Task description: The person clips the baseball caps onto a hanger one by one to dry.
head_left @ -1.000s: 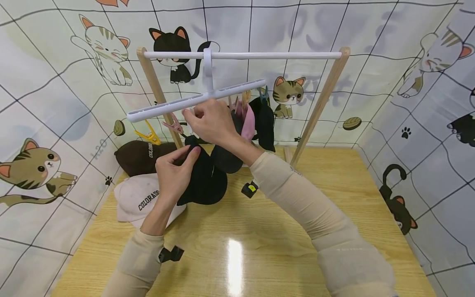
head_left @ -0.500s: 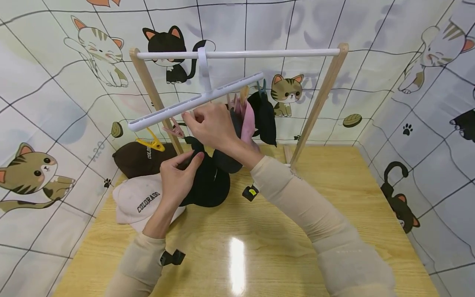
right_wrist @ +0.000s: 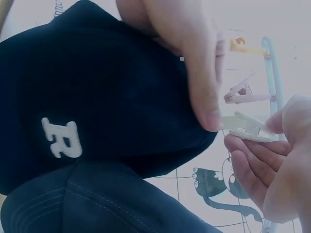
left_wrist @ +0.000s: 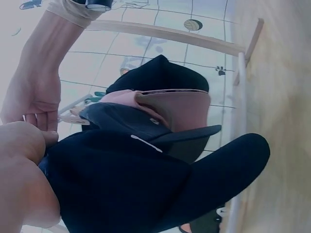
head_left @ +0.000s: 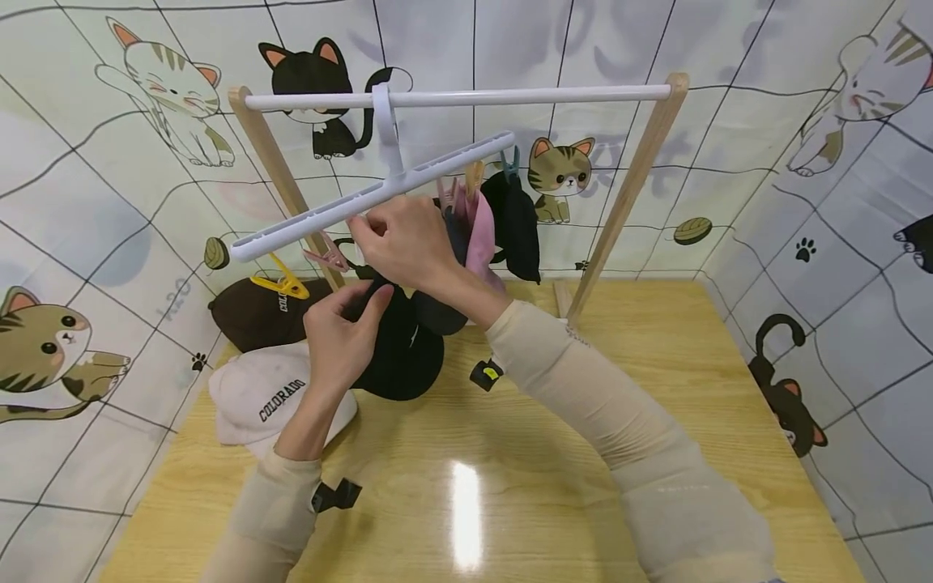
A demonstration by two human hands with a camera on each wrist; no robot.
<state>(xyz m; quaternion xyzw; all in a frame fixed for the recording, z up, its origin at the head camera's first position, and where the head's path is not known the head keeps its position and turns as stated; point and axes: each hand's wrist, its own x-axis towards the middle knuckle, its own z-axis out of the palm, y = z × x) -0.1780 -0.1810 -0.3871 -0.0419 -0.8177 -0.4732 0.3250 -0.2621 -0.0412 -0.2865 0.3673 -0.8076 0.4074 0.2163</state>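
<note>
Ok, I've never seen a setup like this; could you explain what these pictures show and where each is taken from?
There is no machine here, just a person working bare-handed. The wide picture is taken from the head; the two closer ones are taken from the wrists. The left hand holds a black cap with a white R, and the right hand pinches a pale clip under a white hanger. Beyond it, a grey cap, a pink cap and a second black cap hang from clips. On the table lie a pale cap marked COLORADO and a brown cap.
</note>
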